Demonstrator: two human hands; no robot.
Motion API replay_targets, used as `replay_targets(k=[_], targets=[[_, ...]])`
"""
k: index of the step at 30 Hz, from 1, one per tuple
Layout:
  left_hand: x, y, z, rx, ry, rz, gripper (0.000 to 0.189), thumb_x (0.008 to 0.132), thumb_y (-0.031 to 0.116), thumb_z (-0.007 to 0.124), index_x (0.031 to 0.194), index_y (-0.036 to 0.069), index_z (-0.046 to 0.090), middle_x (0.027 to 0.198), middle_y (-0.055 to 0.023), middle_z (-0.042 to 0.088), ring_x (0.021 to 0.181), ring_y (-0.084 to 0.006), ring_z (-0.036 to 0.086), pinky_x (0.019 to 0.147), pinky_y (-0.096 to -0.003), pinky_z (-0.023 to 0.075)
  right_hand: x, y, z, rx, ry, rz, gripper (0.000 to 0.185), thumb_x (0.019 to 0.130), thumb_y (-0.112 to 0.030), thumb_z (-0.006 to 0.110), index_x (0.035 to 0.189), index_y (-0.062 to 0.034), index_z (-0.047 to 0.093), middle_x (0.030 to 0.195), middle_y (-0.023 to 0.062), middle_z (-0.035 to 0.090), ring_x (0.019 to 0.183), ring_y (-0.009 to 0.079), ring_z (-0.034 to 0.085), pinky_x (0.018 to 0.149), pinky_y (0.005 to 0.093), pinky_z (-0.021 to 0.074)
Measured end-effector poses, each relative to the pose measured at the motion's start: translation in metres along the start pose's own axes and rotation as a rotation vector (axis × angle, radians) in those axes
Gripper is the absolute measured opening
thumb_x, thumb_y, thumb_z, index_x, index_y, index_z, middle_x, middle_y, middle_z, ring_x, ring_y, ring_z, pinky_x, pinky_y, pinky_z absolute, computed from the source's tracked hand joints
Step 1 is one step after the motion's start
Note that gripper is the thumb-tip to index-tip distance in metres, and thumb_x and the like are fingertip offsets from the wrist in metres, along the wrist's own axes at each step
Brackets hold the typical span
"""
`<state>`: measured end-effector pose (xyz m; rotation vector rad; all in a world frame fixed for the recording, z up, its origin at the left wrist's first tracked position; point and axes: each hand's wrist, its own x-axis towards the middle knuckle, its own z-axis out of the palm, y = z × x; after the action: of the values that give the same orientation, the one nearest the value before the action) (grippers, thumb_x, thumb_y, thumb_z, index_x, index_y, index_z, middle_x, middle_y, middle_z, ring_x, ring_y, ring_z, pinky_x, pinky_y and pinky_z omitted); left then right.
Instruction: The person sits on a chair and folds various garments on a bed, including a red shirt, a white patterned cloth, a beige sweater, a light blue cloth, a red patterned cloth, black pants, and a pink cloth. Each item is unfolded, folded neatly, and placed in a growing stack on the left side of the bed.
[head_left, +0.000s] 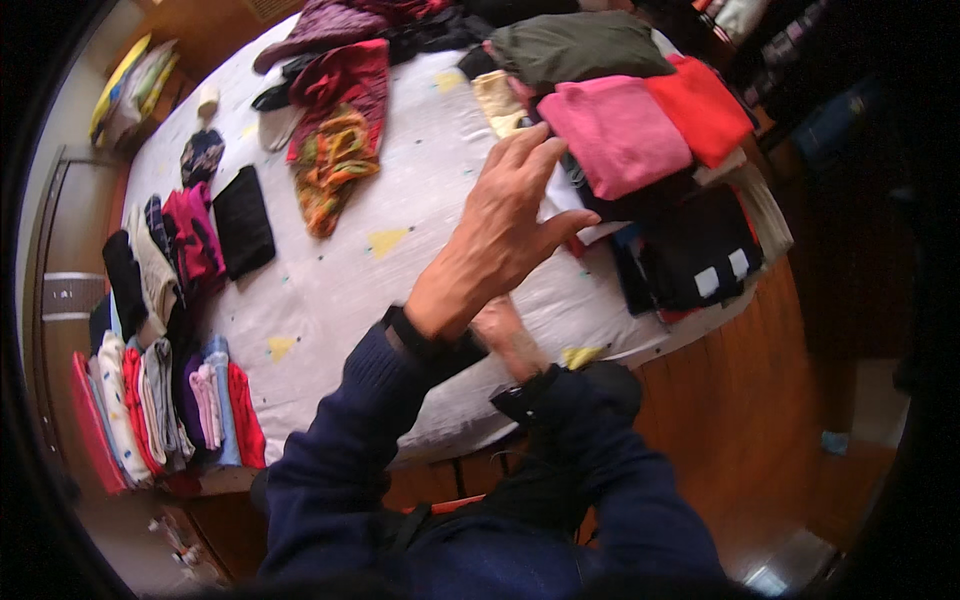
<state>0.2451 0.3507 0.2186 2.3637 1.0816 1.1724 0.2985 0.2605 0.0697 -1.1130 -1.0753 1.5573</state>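
My left hand (499, 221) reaches over the bed with its thumb spread from the fingers and nothing in its grasp. Its fingertips are nearest to a folded pink garment (619, 135), which lies on a pile of clothes. Whether they touch it is not clear. Below and behind my left wrist is my right hand (504, 326), with its fingers mostly hidden. Beside the pink garment are a folded red garment (701, 112) and a dark green one (581, 51). A folded black garment with white patches (701, 247) lies nearer to me.
A pale patterned sheet (352, 300) covers the bed. Folded clothes (157, 405) stand in rows along the left side, near a black folded cloth (244, 223). An orange patterned scarf (334, 169) lies on a crumpled red garment (345, 79). Wooden flooring (720, 420) shows at right.
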Motion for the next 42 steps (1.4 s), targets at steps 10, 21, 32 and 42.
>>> replay_targets(k=[10,21,32,42], targets=[[0.093,-0.025,0.125,0.410,-0.263,0.068,0.032,0.081,0.010,0.066,0.107,-0.004,0.054,0.104,-0.0235,0.063,0.104,-0.0371,0.063,0.086,-0.0460,0.0559,0.000,-0.004,-0.025,-0.005,0.039,-0.657,0.036,0.094,-0.016,0.064,0.127,-0.0020,0.061,0.120,0.0185,0.068,0.115,0.0281,0.065,0.101,0.0431,0.0495],[-0.035,0.043,-0.074,-0.745,0.208,-0.495,0.030,0.088,0.013,0.054,0.111,-0.003,0.061,0.095,-0.0037,0.062,0.082,-0.0108,0.057,0.073,-0.0263,0.0478,-0.007,-0.009,-0.010,0.105,-0.101,0.014,0.055,0.102,-0.039,0.061,0.140,-0.0003,0.050,0.101,0.0099,0.065,0.080,0.0135,0.063,0.064,0.0302,0.0587],[-0.339,0.107,-0.114,-1.099,0.392,-1.251,0.040,0.087,0.011,0.062,0.123,-0.004,0.054,0.105,-0.0117,0.066,0.085,-0.0160,0.066,0.072,-0.0294,0.0569,-0.174,-0.009,0.075,0.557,-0.230,0.101,0.046,0.099,-0.021,0.068,0.139,-0.0015,0.054,0.128,0.0036,0.065,0.113,0.0146,0.061,0.099,0.0307,0.0503],[-0.345,0.123,-0.100,-0.578,0.433,-0.911,0.054,0.095,0.015,0.073,0.139,-0.006,0.050,0.128,-0.0151,0.065,0.115,-0.0189,0.062,0.098,-0.0304,0.0498,-0.201,-0.019,0.103,0.346,-0.304,0.066,0.032,0.092,0.002,0.069,0.122,-0.0047,0.061,0.113,0.0035,0.066,0.104,0.0115,0.062,0.090,0.0256,0.0515]])
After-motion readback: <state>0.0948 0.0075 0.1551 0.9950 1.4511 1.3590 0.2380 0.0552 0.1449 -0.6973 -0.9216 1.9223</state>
